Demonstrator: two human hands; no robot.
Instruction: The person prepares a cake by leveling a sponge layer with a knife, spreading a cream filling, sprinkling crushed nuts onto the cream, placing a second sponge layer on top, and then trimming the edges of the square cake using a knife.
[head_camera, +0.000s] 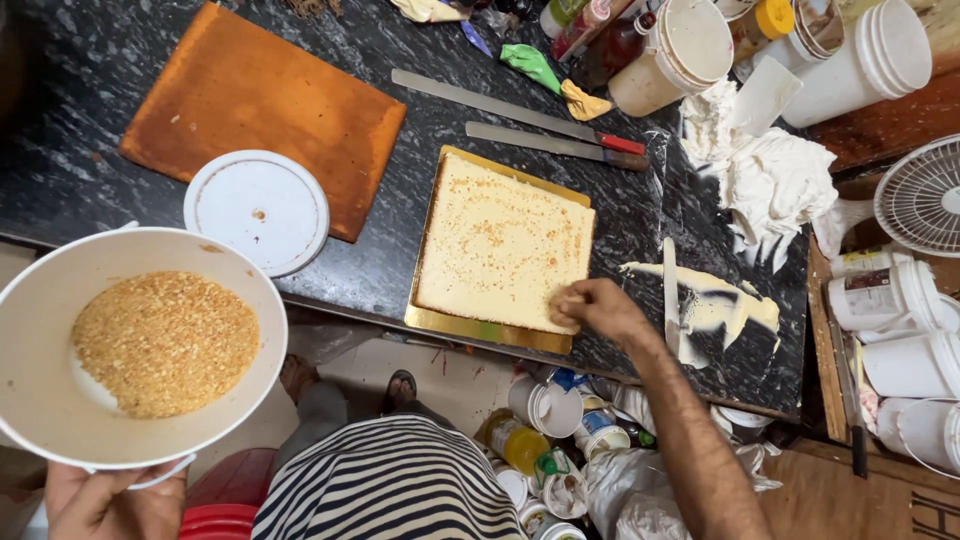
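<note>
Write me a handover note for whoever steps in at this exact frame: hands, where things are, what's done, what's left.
Left hand: holds the white bowl of golden crumbs off the counter's near edge.
Right hand: fingers pinched at the near right corner of the cream-covered square cake on its gold board.
Done: cake creamed, top lightly sprinkled with crumbs.
Left: coverage is sparse; the sides look bare.
</note>
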